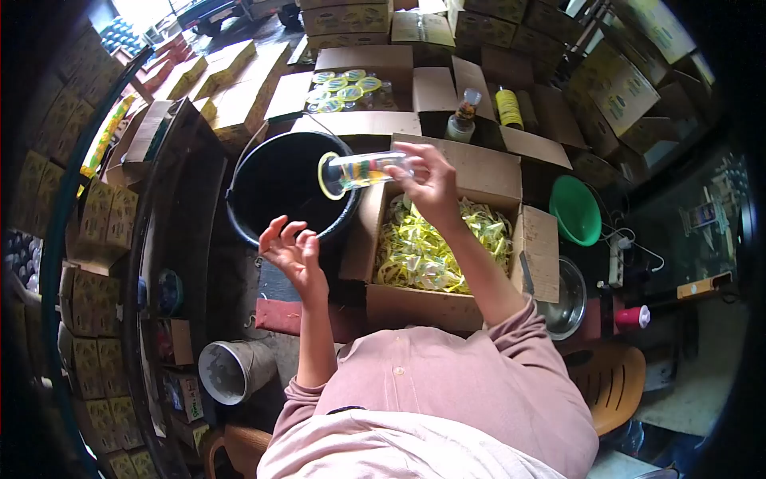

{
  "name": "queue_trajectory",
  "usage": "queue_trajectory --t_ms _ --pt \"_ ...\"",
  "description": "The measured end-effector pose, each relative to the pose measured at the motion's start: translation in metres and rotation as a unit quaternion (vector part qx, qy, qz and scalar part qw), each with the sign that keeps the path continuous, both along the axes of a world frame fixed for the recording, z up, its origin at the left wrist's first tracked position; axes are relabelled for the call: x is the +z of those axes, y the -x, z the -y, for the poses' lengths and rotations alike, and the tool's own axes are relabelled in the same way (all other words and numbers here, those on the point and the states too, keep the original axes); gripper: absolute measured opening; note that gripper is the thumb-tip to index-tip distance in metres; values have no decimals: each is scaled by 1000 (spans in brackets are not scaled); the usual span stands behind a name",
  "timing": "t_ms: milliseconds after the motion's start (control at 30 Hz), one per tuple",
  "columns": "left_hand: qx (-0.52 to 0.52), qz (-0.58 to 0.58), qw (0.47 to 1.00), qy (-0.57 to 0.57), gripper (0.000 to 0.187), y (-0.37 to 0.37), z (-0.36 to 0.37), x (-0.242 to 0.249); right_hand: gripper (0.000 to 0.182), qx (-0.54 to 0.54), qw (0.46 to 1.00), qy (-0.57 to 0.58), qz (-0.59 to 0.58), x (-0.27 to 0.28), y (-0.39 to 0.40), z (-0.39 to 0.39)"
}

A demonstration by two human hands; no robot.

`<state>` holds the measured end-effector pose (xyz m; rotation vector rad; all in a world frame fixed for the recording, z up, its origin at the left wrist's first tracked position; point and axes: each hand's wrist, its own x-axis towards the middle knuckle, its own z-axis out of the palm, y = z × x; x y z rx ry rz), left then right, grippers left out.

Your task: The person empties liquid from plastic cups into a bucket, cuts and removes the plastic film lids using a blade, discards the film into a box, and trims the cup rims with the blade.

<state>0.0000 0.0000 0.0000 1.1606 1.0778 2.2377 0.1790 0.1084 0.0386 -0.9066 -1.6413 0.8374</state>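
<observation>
My right hand (431,182) is closed round one end of a clear glass jar (369,172), which lies sideways in the air with its wide rim pointing left. Coloured printing shows on the jar. The jar is over the gap between a black bucket (239,188) and an open cardboard box (439,302). Yellow and white shredded strips (431,251) fill that box. My left hand (294,254) is raised in front of the bucket's near rim, palm up, with its fingers curled but apart and nothing in them.
Behind are an open carton (359,122) with yellow-lidded jars, a glass bottle (463,118) and a yellow cylinder (508,108). A green basin (574,210) and a metal bowl (568,299) are at right. A whitish bucket (227,373) stands lower left.
</observation>
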Motion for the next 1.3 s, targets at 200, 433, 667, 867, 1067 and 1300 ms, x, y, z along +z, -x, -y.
queue_trajectory --t_ms 200,433,667,867,1067,1300 --pt "154 -17 988 21 47 44 -12 -5 29 115 965 -187 145 34 49 -19" --pt "187 -58 981 8 46 68 -42 -11 33 155 948 -185 205 27 57 -21" --pt "172 -102 980 22 45 66 -58 -34 35 118 961 -186 166 23 58 -7" --pt "187 -82 979 3 43 63 -61 -36 31 44 969 -213 114 20 54 -2" --pt "222 -96 970 5 43 63 -59 -38 33 79 975 -190 88 15 53 -4" --pt "216 -102 971 13 44 60 -58 -35 30 -59 975 -204 61 29 6 -47"
